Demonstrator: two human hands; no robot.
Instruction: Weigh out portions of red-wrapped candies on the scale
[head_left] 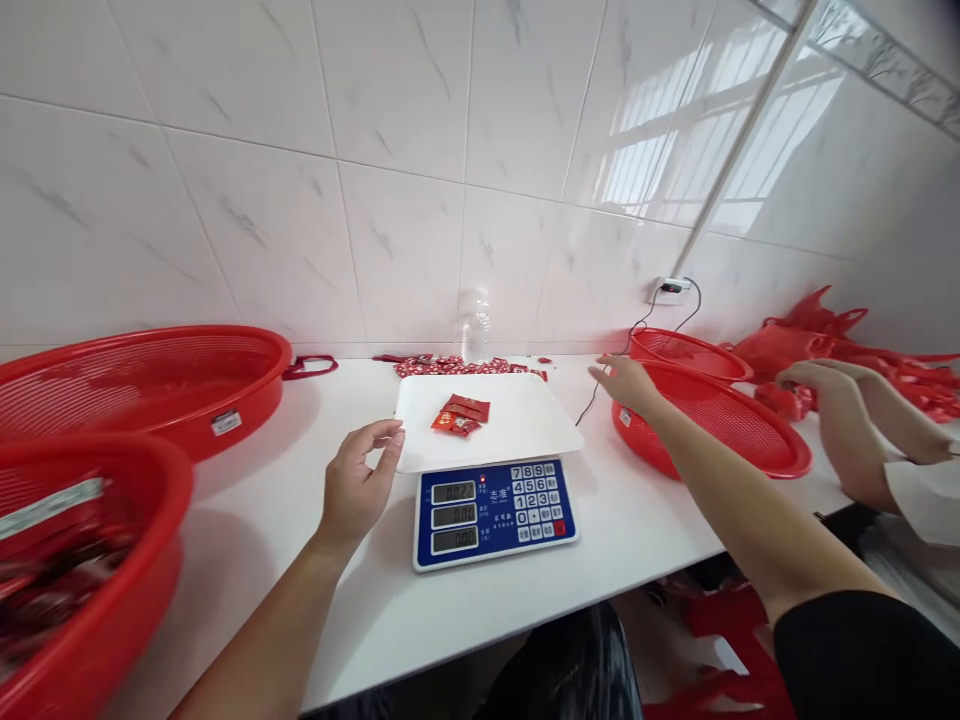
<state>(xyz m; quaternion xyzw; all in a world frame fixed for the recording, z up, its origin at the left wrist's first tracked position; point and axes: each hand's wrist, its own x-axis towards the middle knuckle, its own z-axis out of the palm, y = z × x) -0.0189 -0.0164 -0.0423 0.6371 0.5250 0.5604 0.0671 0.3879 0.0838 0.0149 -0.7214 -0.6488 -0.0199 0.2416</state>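
Several small red packets (463,412) lie on the white tray (525,425) of a blue digital scale (495,515), whose top display lights up with digits. At the tray's left edge is my left hand (365,470), thumb and forefinger curved with a gap between them and nothing held. My right hand (626,382) hovers past the tray's right side, near the rim of a red basket (712,420); its fingers are apart and I see nothing in them.
Red baskets (232,375) stand at the left, the nearer one (161,500) holding red packets. Behind the scale are more packets (442,366) and a clear bottle (475,330). At right, another person's arms (847,420) reach toward red bags (795,345). A cable runs to a wall socket.
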